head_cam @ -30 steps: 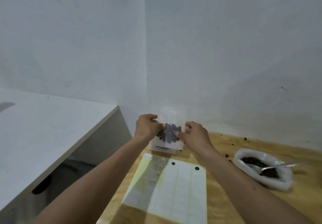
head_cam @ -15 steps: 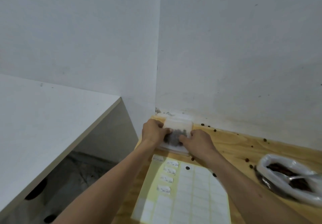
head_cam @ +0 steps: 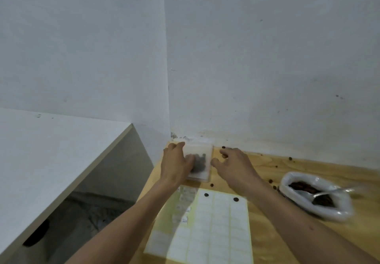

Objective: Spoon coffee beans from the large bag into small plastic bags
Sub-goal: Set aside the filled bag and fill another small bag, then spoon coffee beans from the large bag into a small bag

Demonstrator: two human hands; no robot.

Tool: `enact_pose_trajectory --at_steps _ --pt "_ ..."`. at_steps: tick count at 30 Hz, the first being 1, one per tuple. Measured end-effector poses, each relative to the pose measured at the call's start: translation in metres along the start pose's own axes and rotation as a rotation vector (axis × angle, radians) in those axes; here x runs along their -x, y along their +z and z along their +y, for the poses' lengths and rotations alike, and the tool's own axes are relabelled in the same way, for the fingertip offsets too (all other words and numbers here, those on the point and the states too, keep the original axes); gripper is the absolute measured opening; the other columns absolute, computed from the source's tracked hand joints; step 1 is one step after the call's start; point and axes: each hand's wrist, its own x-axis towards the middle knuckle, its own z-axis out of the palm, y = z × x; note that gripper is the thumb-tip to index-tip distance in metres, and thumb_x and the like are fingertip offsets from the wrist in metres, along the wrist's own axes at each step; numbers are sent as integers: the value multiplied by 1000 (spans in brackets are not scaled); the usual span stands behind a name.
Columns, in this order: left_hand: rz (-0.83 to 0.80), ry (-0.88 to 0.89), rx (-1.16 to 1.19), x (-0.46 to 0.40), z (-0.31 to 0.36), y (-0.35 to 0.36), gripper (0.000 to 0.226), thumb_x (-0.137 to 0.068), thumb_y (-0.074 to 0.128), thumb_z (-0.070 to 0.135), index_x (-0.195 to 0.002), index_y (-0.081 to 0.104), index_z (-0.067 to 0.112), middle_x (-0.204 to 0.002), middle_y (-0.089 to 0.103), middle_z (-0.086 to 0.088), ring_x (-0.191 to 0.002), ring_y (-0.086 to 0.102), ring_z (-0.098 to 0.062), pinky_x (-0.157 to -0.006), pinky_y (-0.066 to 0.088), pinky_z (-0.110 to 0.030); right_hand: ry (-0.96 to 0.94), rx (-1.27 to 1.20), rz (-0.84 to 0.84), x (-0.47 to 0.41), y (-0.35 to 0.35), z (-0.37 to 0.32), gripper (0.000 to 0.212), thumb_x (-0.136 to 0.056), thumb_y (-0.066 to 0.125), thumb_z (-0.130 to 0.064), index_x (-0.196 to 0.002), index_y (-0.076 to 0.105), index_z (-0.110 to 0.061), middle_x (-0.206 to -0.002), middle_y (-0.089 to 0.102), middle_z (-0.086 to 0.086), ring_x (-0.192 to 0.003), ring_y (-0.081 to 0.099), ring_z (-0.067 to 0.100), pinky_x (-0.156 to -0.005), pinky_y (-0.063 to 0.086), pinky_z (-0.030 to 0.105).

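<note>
Since the frame half a second before, I saw the right hand (head_cam: 234,166) come off the small plastic bag (head_cam: 200,162) and draw to its right, while the left hand (head_cam: 176,166) stayed on it. The white wall filled most of my view, with a white shelf top (head_cam: 51,150) at the left. The wooden table (head_cam: 287,233) carried everything else. A sheet of white labels (head_cam: 216,228) lay near its front edge, with two loose beans on it. The large bag (head_cam: 316,197) sat at the right, well apart from the hands, open, with beans inside and a metal spoon (head_cam: 327,193) resting in it. The small plastic bag lay flat in the table's corner by the wall, dark beans showing through it. The left hand rested on it with fingers laid across its left part. The right hand hovered just beside it, fingers loosely curled and holding nothing. Loose beans (head_cam: 211,185) lay scattered on the table.
</note>
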Motion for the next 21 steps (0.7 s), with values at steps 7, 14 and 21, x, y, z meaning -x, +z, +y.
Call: enact_pose_trajectory --at_steps 7,14,21 --pt "-78 230 -60 31 77 26 56 -95 62 38 -144 50 13 -141 52 -9 -133 44 -25 -105 38 -35 -33 75 123 36 -83 38 62 -92 60 -52 -145 52 -20 -143 54 -2 -127 54 16 -103 47 35" --pt "-208 455 -21 81 159 82 56 -93 63 42 -140 54 13 -136 57 -7 -127 50 -23 -100 41 -33 95 127 253 100 -161 104 54 -91 61 -49 -136 59 -18 -135 60 -1 -120 58 18 -100 48 37" --pt "-374 620 48 133 230 131 51 -90 66 34 -133 60 7 -126 62 -11 -118 57 -28 -91 44 -35 276 186 312 174 -218 180 59 -90 65 -50 -137 62 -16 -134 64 2 -118 61 20 -98 48 34"
